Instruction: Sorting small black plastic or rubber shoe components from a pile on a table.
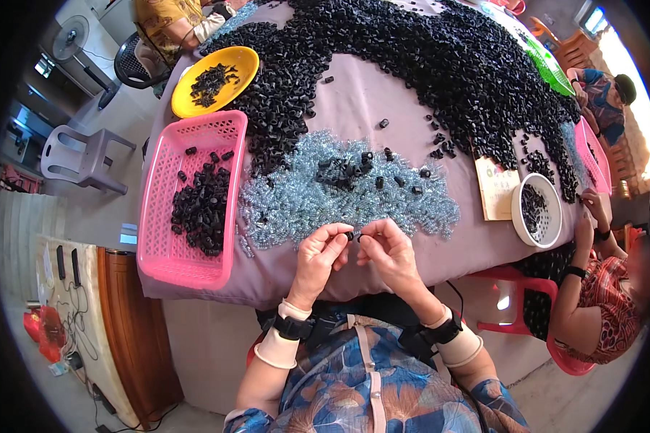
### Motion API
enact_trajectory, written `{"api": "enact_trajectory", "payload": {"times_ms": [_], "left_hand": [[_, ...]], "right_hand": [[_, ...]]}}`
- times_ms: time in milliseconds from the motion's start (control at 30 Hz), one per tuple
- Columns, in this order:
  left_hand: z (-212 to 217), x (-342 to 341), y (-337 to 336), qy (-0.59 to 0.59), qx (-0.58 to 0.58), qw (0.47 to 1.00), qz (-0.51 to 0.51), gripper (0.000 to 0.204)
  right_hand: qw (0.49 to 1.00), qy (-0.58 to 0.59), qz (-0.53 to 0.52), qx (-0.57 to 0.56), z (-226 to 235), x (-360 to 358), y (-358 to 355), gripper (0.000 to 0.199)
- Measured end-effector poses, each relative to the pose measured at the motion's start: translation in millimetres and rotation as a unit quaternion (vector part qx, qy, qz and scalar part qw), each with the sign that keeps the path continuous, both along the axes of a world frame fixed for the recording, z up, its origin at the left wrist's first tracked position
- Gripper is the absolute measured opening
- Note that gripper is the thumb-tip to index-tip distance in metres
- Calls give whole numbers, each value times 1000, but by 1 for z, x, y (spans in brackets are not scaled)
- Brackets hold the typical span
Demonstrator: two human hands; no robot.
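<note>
At the worktop's near edge, six o'clock: two bare hands meet in front of the pale pile, the left hand (323, 256) and the right hand (390, 252) each drawn into a pinch of thumb and forefinger.
Small dark piece (349, 235): gripped between the opposed fingertips; whether it is one part or two cannot be told from where an onlooker stands.
Pale pile (419, 209): clear, bluish small parts at the clock's centre, just beyond the fingers, with loose black pieces (332, 173) on top.
Pink basket (146, 238): at nine o'clock, holding more black pieces on its mesh floor.
Yellow dish (245, 68): at ten o'clock, with small dark bits inside.
Black heap (477, 68): a broad arc from ten round to two o'clock on the mauve-covered worktop (368, 94).
White basket (552, 224): at three o'clock, partly filled with dark pieces, beside a pale card (495, 206); a co-worker (599, 303) sits beyond, towards four.
Good handling: such small work probably goes best with the wrists steady, the fingertips squarely opposed and light pressure along one line, since a tilted pinch could let the piece slip into the pile.
</note>
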State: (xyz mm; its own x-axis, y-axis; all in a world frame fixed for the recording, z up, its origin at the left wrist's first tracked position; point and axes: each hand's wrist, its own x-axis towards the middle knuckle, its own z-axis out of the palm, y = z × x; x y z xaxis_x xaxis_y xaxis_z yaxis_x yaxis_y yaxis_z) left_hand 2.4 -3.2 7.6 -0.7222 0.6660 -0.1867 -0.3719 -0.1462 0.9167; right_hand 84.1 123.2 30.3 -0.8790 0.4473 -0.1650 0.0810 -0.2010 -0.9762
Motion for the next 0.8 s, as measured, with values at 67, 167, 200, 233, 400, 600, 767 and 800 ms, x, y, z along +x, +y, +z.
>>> {"api": "enact_trajectory", "payload": {"times_ms": [67, 167, 200, 233, 400, 600, 767, 800], "left_hand": [[-1, 0, 0, -6, 0, 1000, 0, 16], [-1, 1, 0, -2, -4, 1000, -2, 17], [-1, 0, 0, -2, -4, 1000, -2, 17], [-2, 0, 0, -7, 4, 1000, 0, 16], [-1, 0, 1, -15, 21, 999, 27, 15], [-1, 0, 1, -15, 11, 1000, 9, 12], [-4, 0, 1, -25, 17, 999, 18, 13], [-4, 0, 1, -26, 17, 999, 18, 13]], "right_hand": [[1000, 16, 13, 11, -2, -2, -2, 7], [998, 7, 25, 51, -6, -2, -2, 10], [998, 7, 26, 52, -8, -2, -2, 10], [999, 9, 24, 31, -10, -2, -2, 10], [999, 13, 14, -30, -12, 0, -5, 10], [998, 36, -10, -53, -15, -1, -5, 10], [1000, 21, -10, -14, -14, -2, -6, 9], [1000, 20, -10, -14, -13, -2, -7, 9]]}}
